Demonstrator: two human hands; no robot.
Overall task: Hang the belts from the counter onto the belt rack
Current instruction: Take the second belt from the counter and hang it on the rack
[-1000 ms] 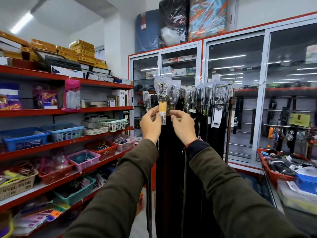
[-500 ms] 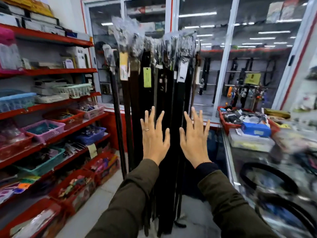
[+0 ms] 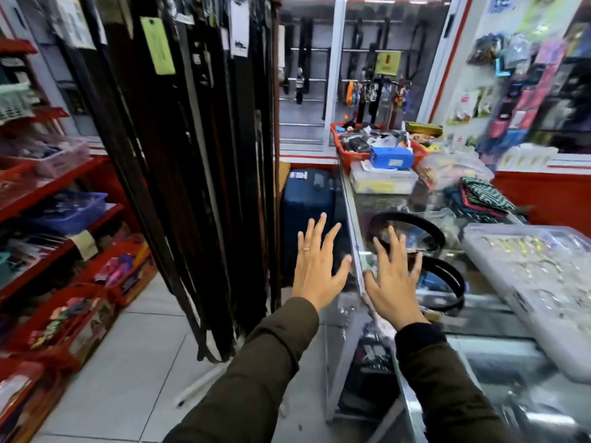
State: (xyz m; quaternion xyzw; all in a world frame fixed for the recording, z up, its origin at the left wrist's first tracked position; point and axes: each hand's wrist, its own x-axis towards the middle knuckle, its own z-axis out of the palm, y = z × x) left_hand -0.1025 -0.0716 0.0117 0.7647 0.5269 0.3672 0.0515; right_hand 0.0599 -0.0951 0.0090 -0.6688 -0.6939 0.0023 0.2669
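Two coiled black belts lie on the glass counter [image 3: 499, 318]: one belt [image 3: 428, 223] farther back, a second belt [image 3: 454, 279] nearer me. My right hand [image 3: 391, 281] hovers with spread fingers over the counter's left edge, just in front of both coils, holding nothing. My left hand [image 3: 318, 270] is spread and empty, left of the counter, in front of a blue suitcase. The belt rack [image 3: 198, 148] hangs full of long dark belts with paper tags at upper left; its top is out of frame.
A clear plastic tray [image 3: 531, 282] of small items sits on the counter's right. A red basket [image 3: 348, 155] and a blue box [image 3: 390, 157] stand at its far end. The blue suitcase [image 3: 307, 203] stands between rack and counter. Red shelves [image 3: 57, 183] with baskets line the left.
My hands let go of the hung belt on the rack, opened, and dropped. My view swung right and down, from the rack to the counter with the coiled belts.
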